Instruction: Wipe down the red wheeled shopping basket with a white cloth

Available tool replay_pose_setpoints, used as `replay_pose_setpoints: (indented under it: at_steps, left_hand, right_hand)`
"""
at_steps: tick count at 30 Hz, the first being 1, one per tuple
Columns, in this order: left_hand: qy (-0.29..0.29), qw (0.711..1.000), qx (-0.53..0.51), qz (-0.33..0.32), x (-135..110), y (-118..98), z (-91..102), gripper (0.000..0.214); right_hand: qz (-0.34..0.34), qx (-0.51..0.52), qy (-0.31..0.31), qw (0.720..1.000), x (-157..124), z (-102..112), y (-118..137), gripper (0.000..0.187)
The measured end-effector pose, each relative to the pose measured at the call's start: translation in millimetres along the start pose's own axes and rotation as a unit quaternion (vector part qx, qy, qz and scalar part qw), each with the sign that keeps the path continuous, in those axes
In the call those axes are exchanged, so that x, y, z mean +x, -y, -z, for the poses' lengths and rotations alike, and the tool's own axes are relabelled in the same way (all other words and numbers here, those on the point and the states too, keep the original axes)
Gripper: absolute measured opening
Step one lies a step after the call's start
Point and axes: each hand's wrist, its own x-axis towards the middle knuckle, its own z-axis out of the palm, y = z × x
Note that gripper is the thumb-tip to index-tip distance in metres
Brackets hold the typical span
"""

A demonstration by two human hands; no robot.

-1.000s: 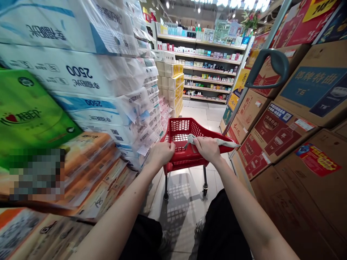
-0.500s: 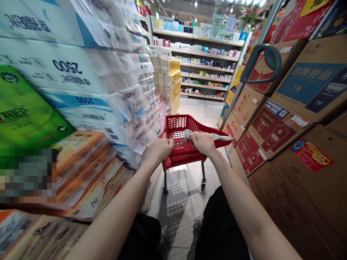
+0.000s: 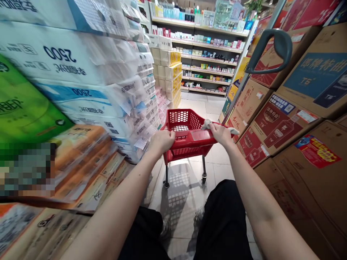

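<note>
Big white paper packs [image 3: 73, 57] are on the left, and brown boxes [image 3: 306, 144] are on the right. Between them, the red cart [image 3: 193, 118] stands on the floor [image 3: 213, 105], just ahead of the person's legs [image 3: 225, 220]. It is shiny, with lots of little holes in its sides. The right hand [image 3: 222, 134] has just slid right along the handle bar [image 3: 183, 145], so the middle is bare and the pale panel [image 3: 202, 135] shows. The left hand [image 3: 162, 140] has its grip curled round the bar's left end. The right grip is clamped on the cloth [image 3: 206, 124], which is pale grey and bunched up.
</note>
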Motion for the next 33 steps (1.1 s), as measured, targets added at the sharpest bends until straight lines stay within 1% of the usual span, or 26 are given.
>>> replay_pose_setpoints:
  at_steps: [1, 2, 3, 4, 6, 8, 11, 13, 14, 16, 18, 22, 24, 26, 28, 31, 33]
  left_hand:
    - [-0.004, 1.000, 0.000, 0.002, 0.7, -0.4, -0.3, 0.058]
    - [-0.006, 1.000, 0.000, 0.004, 1.6, -0.6, -0.6, 0.058]
    - [-0.005, 1.000, 0.000, 0.006, 2.9, -0.6, -0.9, 0.057]
    - [-0.001, 1.000, -0.001, 0.008, 4.4, -0.5, -1.1, 0.057]
    - [0.005, 1.000, -0.003, 0.012, 7.7, -0.1, -1.7, 0.056]
    - [0.005, 1.000, -0.005, 0.018, 10.4, -0.6, -2.5, 0.055]
    - [-0.003, 1.000, -0.006, 0.020, 11.7, -3.6, -3.4, 0.056]
    - [-0.003, 1.000, -0.006, 0.017, 11.2, -5.7, -3.9, 0.057]
    - [-0.002, 1.000, -0.006, 0.016, 10.9, -6.1, -4.2, 0.057]
    - [-0.003, 1.000, -0.006, 0.014, 10.9, -5.4, -5.1, 0.058]
    - [-0.004, 1.000, -0.011, 0.014, 12.0, -2.9, -6.6, 0.059]
    - [0.003, 1.000, -0.015, 0.001, 16.6, 1.3, -10.2, 0.059]
    - [0.007, 1.000, -0.004, -0.019, 18.6, 0.7, -11.4, 0.059]
    - [0.013, 0.999, 0.007, -0.045, 19.6, -1.5, -12.0, 0.058]
    - [0.020, 0.998, 0.013, -0.063, 19.9, -4.0, -12.0, 0.058]
    - [0.020, 0.997, 0.016, -0.069, 20.0, -4.6, -11.0, 0.059]
    - [0.023, 0.997, 0.012, -0.073, 20.3, -1.6, -9.8, 0.060]
  right_hand:
    - [-0.026, 0.000, 0.002, 1.000, 1.8, 0.8, -5.3, 0.053]
    - [-0.035, 0.001, -0.007, 0.999, 1.0, 0.4, -7.0, 0.052]
    - [-0.028, 0.004, -0.026, 0.999, -2.4, -1.3, -4.8, 0.050]
    - [-0.007, 0.011, -0.053, 0.998, -8.3, -4.3, 1.1, 0.047]
    - [0.063, 0.033, -0.119, 0.990, -24.6, -13.1, 22.0, 0.042]
    - [0.123, 0.049, -0.153, 0.979, -41.9, -23.0, 49.1, 0.040]
    - [0.170, 0.053, -0.146, 0.973, -60.1, -33.8, 83.4, 0.038]
    - [0.187, 0.046, -0.138, 0.971, -66.1, -36.7, 92.6, 0.037]
    - [0.197, 0.040, -0.137, 0.970, -67.9, -37.4, 91.8, 0.037]
    - [0.224, 0.021, -0.138, 0.965, -70.5, -38.8, 79.4, 0.037]
    - [0.250, 0.000, -0.151, 0.956, -73.0, -41.9, 55.7, 0.037]
    - [0.273, -0.026, -0.214, 0.938, -77.2, -51.0, 0.4, 0.036]
    - [0.277, -0.028, -0.236, 0.931, -75.9, -52.3, -15.2, 0.033]
    - [0.281, -0.032, -0.231, 0.931, -70.7, -50.1, -15.9, 0.034]
    - [0.292, -0.045, -0.201, 0.934, -62.2, -45.6, -3.7, 0.040]
    - [0.323, -0.069, -0.147, 0.933, -48.6, -38.5, 19.9, 0.048]
    - [0.344, -0.074, -0.124, 0.928, -42.2, -34.5, 25.3, 0.049]
